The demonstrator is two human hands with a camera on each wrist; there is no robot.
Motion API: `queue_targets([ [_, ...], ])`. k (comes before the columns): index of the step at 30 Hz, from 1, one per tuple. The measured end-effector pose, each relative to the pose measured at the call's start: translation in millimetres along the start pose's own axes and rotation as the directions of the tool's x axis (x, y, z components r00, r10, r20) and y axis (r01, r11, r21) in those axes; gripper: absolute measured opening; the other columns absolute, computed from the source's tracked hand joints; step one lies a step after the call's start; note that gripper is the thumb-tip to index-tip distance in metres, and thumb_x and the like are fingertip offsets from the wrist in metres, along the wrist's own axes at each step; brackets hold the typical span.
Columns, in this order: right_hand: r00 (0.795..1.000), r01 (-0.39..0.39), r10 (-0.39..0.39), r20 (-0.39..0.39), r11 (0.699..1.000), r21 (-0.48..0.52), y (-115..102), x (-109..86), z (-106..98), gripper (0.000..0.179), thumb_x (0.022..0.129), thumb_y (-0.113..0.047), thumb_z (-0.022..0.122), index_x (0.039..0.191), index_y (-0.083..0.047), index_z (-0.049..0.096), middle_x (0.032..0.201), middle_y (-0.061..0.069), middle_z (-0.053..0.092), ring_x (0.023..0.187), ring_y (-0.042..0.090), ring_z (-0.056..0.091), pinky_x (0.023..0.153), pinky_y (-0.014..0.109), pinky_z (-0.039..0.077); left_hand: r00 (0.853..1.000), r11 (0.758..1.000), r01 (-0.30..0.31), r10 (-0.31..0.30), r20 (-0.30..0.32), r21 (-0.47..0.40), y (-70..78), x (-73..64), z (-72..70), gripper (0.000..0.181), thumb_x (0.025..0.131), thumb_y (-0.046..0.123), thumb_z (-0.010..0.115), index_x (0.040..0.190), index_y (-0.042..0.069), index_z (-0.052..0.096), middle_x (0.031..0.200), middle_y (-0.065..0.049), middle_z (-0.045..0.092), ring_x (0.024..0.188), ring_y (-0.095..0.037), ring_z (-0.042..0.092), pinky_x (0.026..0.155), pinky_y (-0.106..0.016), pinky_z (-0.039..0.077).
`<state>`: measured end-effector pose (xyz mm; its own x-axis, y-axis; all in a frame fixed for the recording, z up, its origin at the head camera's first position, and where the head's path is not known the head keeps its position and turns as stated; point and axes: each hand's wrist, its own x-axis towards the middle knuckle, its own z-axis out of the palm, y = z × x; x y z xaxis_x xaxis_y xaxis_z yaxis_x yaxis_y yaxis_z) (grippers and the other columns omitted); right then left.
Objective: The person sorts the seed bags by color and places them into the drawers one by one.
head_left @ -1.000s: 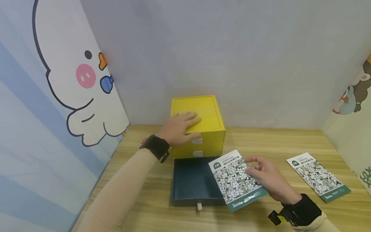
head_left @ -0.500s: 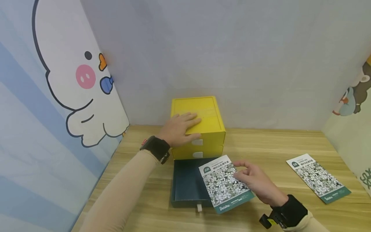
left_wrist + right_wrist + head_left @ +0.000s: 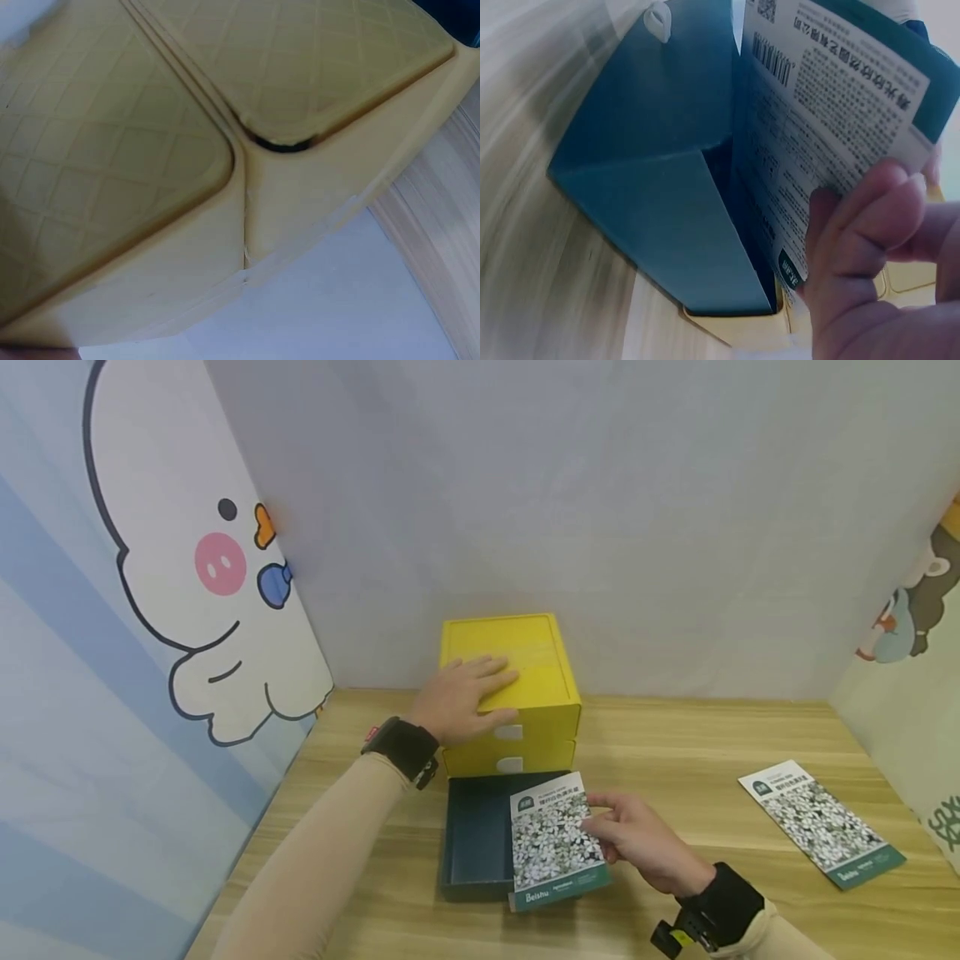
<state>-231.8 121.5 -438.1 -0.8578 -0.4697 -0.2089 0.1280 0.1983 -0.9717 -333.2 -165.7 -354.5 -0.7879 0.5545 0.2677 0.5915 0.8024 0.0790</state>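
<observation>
My left hand (image 3: 461, 697) lies with spread fingers on top of the yellow drawer box (image 3: 536, 660). Below, a dark teal drawer (image 3: 480, 835) is pulled out toward me. My right hand (image 3: 637, 837) pinches a flower seed packet (image 3: 558, 843) by its right edge, over the right part of the drawer, white flowers facing up. The right wrist view shows the packet's printed back (image 3: 817, 97), my curled fingers (image 3: 870, 225) and the drawer's side wall (image 3: 660, 232). In the left wrist view the box's quilted side (image 3: 112, 150) fills most of the picture.
A second matching seed packet (image 3: 825, 822) lies flat on the wooden table (image 3: 675, 735) at the right. A grey wall (image 3: 600, 527) stands behind the box. Panels with cartoon figures (image 3: 221, 564) border the left and right sides.
My right hand has carried the packet left and slightly toward me, so it covers more of the drawer and its pull tab. The left hand stays on the box.
</observation>
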Motion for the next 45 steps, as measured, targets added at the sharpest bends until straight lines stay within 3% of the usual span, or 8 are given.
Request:
queue_targets([
  [10, 1.0, -0.016, 0.016, -0.003, 0.999, -0.051, -2, 20.4, 17, 0.058, 0.096, -0.011, 0.056, 0.141, 0.015, 0.031, 0.068, 0.002, 0.054, 0.056, 0.012, 0.049, 0.056, 0.029, 0.051, 1.0, 1.0, 0.016, -0.016, 0.01, -0.009, -0.5, -1.6, -5.6, 0.067, 0.093, 0.062, 0.045, 0.148, 0.025, 0.04, 0.154, 0.001, 0.034, 0.143, -0.022, 0.026, 0.117, -0.048, 0.018],
  [17, 1.0, -0.027, 0.028, 0.008, 0.999, -0.044, -5, 33.9, 28, 0.06, 0.096, -0.009, 0.056, 0.141, 0.018, 0.028, 0.07, 0.003, 0.054, 0.056, 0.012, 0.051, 0.057, 0.026, 0.05, 1.0, 1.0, 0.011, -0.011, -0.001, -0.017, -0.8, -3.0, -5.6, 0.066, 0.093, 0.061, 0.046, 0.148, 0.024, 0.041, 0.154, 0.0, 0.034, 0.142, -0.023, 0.027, 0.116, -0.049, 0.018],
  [29, 0.999, -0.038, 0.038, -0.014, 0.998, -0.049, -1, 47.7, 30, 0.059, 0.096, -0.007, 0.053, 0.142, 0.019, 0.025, 0.067, 0.003, 0.051, 0.057, 0.012, 0.05, 0.052, 0.025, 0.05, 1.0, 1.0, -0.002, 0.002, -0.015, -0.006, -1.2, -3.0, -0.3, 0.067, 0.093, 0.064, 0.044, 0.148, 0.025, 0.041, 0.154, 0.0, 0.034, 0.143, -0.023, 0.027, 0.116, -0.049, 0.018],
  [45, 0.998, -0.035, 0.021, -0.058, 0.97, -0.239, 3, 68.4, 43, 0.052, 0.094, -0.004, 0.055, 0.138, 0.016, 0.035, 0.07, 0.008, 0.062, 0.056, 0.015, 0.059, 0.055, 0.036, 0.057, 1.0, 1.0, -0.001, 0.001, -0.006, -0.019, 1.4, -4.4, -3.7, 0.066, 0.094, 0.061, 0.046, 0.148, 0.025, 0.041, 0.154, 0.0, 0.033, 0.143, -0.024, 0.026, 0.117, -0.049, 0.018],
])
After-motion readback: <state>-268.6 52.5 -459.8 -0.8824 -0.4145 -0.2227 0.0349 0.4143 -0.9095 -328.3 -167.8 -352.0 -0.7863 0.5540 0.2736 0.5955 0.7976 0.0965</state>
